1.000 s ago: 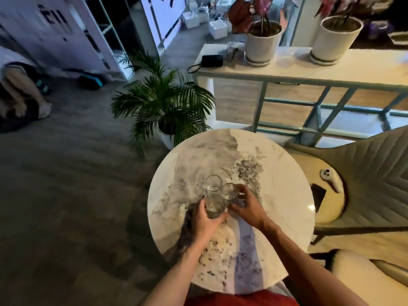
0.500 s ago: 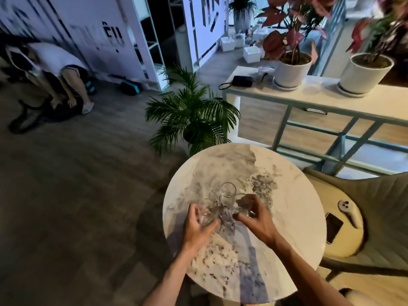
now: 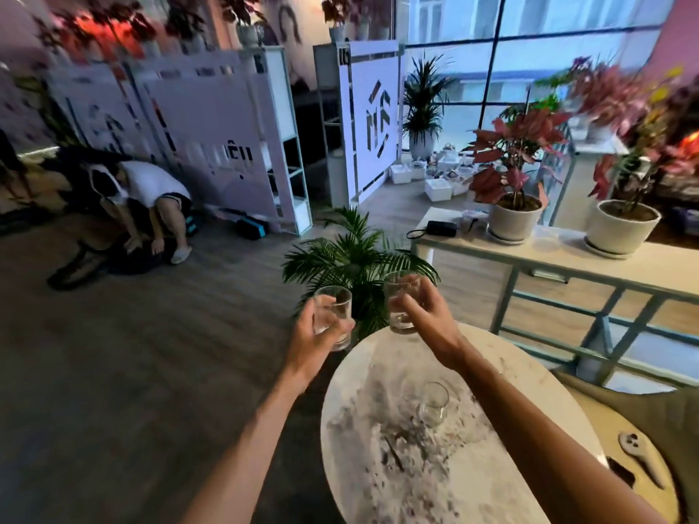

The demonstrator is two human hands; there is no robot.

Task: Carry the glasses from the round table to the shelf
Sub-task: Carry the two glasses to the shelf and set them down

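Both hands have lifted off the table (image 3: pixel 435 485) since the earlier frame, each taking one glass up with it. The view has also swung up from the tabletop to the room.

**Position.** The left glass (image 3: pixel 336 304) and right glass (image 3: pixel 399 287) are held in the air at the table's far edge, the left one out over the floor. They are near each other but apart. A third glass (image 3: pixel 433 404) stands upright near the table's middle, untouched. White shelving (image 3: pixel 287 145) stands well beyond the table, across the floor. Whether it is the shelf meant cannot be told.

**Hazards (judged).**
- Smooth glass held in bare fingers may slip during walking, and a drop beyond the table's rim would land on hard floor.
- The two held glasses could knock together if the arms converge.
- The palm (image 3: pixel 355 259), just past the table's far edge, lies in the likely path and its fronds could catch a glass or an arm.
- A person (image 3: pixel 151 191) crouches on the floor, well off to the table's far left.
- The third glass needs a second trip, as both hands are occupied.

**Grip.** The left hand (image 3: pixel 310 346) is curled closed round the lower part of its glass, with the rim clear above the fingers. The right hand (image 3: pixel 423 315) wraps its glass about mid-height, fingers closed round it, with base and rim both showing. Neither hand has spare fingers free.
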